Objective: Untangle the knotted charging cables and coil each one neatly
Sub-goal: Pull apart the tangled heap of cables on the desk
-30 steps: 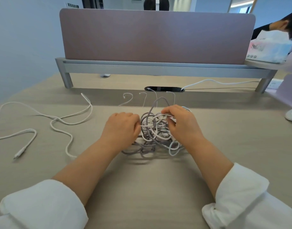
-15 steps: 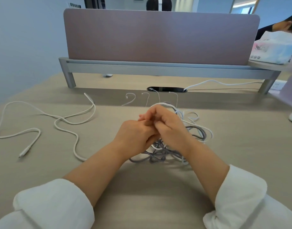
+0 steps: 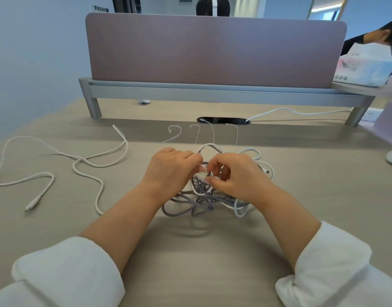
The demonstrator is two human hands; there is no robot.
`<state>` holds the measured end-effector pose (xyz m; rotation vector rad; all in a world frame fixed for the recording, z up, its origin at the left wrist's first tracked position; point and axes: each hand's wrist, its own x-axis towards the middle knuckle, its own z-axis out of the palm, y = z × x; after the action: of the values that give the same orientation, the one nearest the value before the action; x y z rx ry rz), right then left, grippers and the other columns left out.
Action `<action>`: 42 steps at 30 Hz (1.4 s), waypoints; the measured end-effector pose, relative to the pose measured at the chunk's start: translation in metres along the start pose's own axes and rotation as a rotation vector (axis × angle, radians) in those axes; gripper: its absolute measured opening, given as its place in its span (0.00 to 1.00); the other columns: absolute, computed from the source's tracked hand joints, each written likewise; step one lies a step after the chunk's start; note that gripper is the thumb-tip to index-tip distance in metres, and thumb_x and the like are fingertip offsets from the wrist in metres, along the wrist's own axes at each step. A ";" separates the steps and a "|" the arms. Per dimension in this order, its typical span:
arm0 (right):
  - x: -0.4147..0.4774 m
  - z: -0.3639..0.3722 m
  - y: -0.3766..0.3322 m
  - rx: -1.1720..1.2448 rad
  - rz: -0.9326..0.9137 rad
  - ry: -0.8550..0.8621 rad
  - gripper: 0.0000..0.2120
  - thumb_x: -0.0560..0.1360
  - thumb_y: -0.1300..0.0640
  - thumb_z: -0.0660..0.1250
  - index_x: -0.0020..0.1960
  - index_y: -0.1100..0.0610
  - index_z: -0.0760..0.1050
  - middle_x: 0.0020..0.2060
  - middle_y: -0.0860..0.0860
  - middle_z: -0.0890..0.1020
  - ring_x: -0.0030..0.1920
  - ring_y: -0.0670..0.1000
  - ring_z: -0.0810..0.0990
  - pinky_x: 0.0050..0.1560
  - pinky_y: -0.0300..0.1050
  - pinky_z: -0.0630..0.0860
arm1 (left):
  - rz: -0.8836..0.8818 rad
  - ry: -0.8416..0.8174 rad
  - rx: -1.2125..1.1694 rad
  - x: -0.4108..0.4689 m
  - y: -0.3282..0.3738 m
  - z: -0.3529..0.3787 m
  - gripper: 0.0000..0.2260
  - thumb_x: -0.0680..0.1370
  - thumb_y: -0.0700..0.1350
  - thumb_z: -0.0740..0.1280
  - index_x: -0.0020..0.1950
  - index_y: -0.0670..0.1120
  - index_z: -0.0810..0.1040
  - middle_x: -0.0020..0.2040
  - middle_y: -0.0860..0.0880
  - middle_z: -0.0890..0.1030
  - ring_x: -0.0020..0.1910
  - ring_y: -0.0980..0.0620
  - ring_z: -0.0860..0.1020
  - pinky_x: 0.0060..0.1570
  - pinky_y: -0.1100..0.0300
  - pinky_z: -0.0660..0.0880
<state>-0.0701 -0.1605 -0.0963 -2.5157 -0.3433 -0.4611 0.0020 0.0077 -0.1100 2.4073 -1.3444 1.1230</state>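
Now both hands work at the top of the knotted bundle (image 3: 199, 202), which lies on the desk (image 3: 190, 258) just in front of the person. The left hand (image 3: 170, 171) has its fingers curled and pinches a white strand. The right hand (image 3: 237, 176) pinches another white piece between thumb and forefinger, close beside it. To do this step well, I think it is better to find a free end and feed it back through its loop, because hard pulling would tighten the grey cable (image 3: 184, 210). One white cable (image 3: 86, 160) lies apart on the left, not yet coiled
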 end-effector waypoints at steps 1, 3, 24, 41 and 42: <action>0.000 0.000 -0.002 -0.018 0.015 -0.025 0.10 0.67 0.52 0.74 0.40 0.48 0.72 0.31 0.42 0.74 0.31 0.42 0.72 0.37 0.40 0.71 | -0.005 -0.004 -0.017 0.000 -0.001 0.000 0.13 0.76 0.51 0.59 0.37 0.46 0.76 0.31 0.52 0.79 0.32 0.48 0.78 0.33 0.59 0.72; 0.000 0.002 -0.007 -0.100 0.057 -0.065 0.13 0.67 0.49 0.74 0.41 0.50 0.70 0.32 0.43 0.75 0.33 0.44 0.71 0.38 0.43 0.71 | 0.002 -0.004 -0.059 -0.001 -0.001 0.002 0.13 0.76 0.51 0.59 0.37 0.45 0.76 0.32 0.52 0.80 0.36 0.48 0.80 0.35 0.59 0.72; 0.010 0.005 0.016 1.200 0.483 0.654 0.17 0.81 0.62 0.50 0.34 0.57 0.64 0.24 0.48 0.69 0.22 0.44 0.65 0.29 0.40 0.66 | -0.273 -0.104 -0.393 -0.008 -0.014 -0.001 0.18 0.77 0.55 0.49 0.46 0.45 0.72 0.55 0.49 0.77 0.47 0.49 0.78 0.43 0.57 0.73; 0.011 0.016 0.015 -0.174 -0.339 0.343 0.18 0.70 0.42 0.64 0.35 0.55 0.80 0.30 0.49 0.76 0.34 0.46 0.68 0.36 0.37 0.62 | -0.468 -0.083 -0.492 -0.004 0.000 -0.002 0.07 0.79 0.49 0.61 0.42 0.49 0.71 0.27 0.55 0.74 0.30 0.50 0.74 0.34 0.56 0.69; 0.010 0.017 0.015 -0.145 -0.310 0.336 0.17 0.70 0.42 0.65 0.34 0.55 0.79 0.29 0.49 0.75 0.33 0.45 0.67 0.35 0.36 0.61 | -0.485 -0.082 -0.506 -0.004 0.000 -0.003 0.07 0.78 0.49 0.62 0.42 0.49 0.71 0.27 0.55 0.75 0.30 0.50 0.75 0.34 0.56 0.70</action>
<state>-0.0514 -0.1611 -0.1129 -2.4690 -0.5865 -1.0479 -0.0010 0.0118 -0.1109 2.2240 -0.8493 0.4914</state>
